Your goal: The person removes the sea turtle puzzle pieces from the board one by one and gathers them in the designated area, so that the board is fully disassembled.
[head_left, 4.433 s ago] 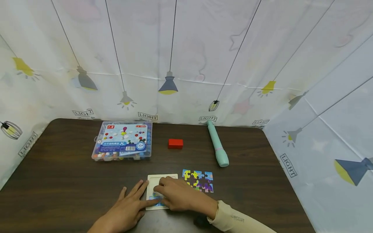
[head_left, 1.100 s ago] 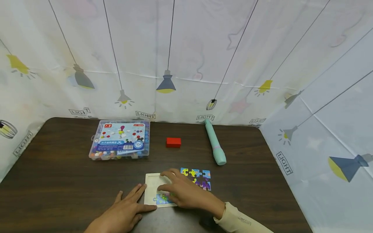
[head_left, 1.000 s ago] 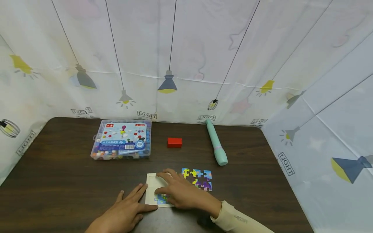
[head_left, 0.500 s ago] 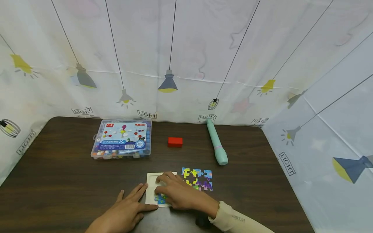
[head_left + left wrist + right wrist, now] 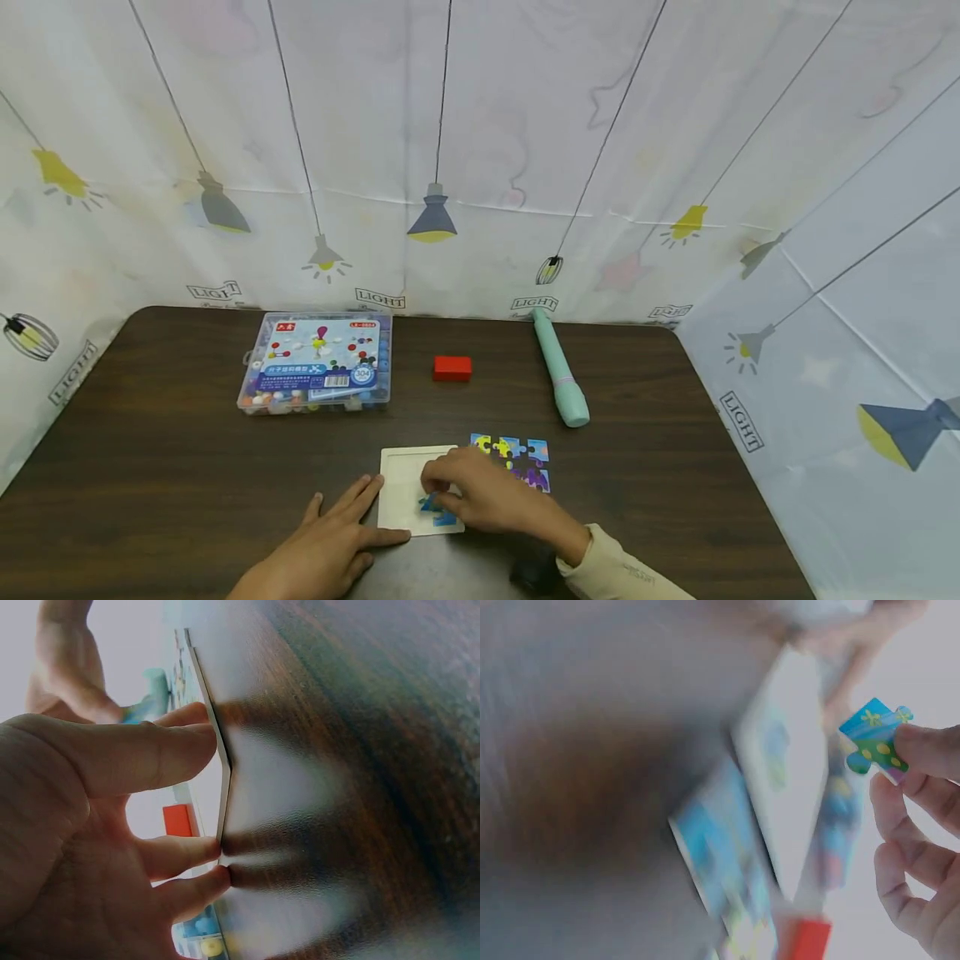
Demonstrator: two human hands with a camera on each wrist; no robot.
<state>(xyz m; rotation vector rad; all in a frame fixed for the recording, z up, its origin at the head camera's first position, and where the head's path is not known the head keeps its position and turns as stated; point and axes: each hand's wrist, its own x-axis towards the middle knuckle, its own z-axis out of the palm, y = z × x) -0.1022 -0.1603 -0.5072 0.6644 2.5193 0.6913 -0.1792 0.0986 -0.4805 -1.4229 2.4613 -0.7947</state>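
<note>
A pale puzzle tray (image 5: 397,483) lies flat on the table in front of me. My left hand (image 5: 324,537) rests at its left side, fingers spread, with fingertips and thumb touching the frame. Above the tray, my right hand (image 5: 495,496) pinches a blue and green puzzle piece (image 5: 877,739) between thumb and fingers; the piece is tilted, off the tray floor. Another blue puzzle piece (image 5: 446,519) sits in the tray's lower right part, partly hidden by my right hand. Just right of the tray lie several loose puzzle pieces (image 5: 537,451), some behind the hand.
A clear box with a printed label (image 5: 318,362), full of small coloured parts, stands at the back left. Behind the tray is a red block (image 5: 452,368). A mint-green microphone-shaped stick (image 5: 558,371) lies at the back right. A patterned curtain (image 5: 480,167) borders the table (image 5: 150,467).
Over the last seconds the joined pieces in the tray's lower part shifted from left to right. My right hand has now lifted one piece off the tray. My left hand stays at the frame.
</note>
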